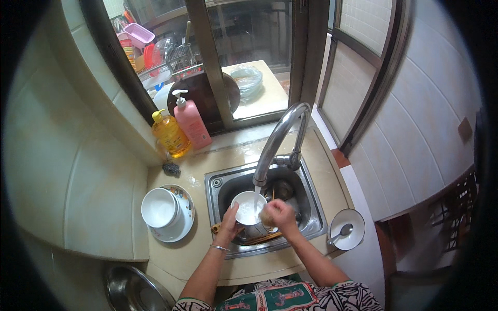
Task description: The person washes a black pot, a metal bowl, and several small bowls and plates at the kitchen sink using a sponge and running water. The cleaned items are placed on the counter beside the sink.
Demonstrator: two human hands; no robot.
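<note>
Over the stainless steel sink [214, 206], my left hand [229, 221] grips a white bowl [243, 209] by its left rim. Water runs into the bowl from the curved chrome faucet [269, 152]. Beside the bowl's right rim is my right hand [282, 214], motion-blurred and closed around a tan scrubbing pad [267, 219] whose exact kind is unclear. Below the bowl, inside the sink, lie wooden chopsticks [261, 238] and another patterned bowl, partly hidden. A dark round vessel [283, 189] sits at the basin's back right.
White bowls [158, 208] are stacked on a plate [175, 234] at the left. A bowl [352, 238] holding a metal spoon [344, 231] stands near the counter's right edge. Behind are a yellow soap bottle [171, 136], a pink pump bottle [193, 126] and a steel wool scrubber [171, 169].
</note>
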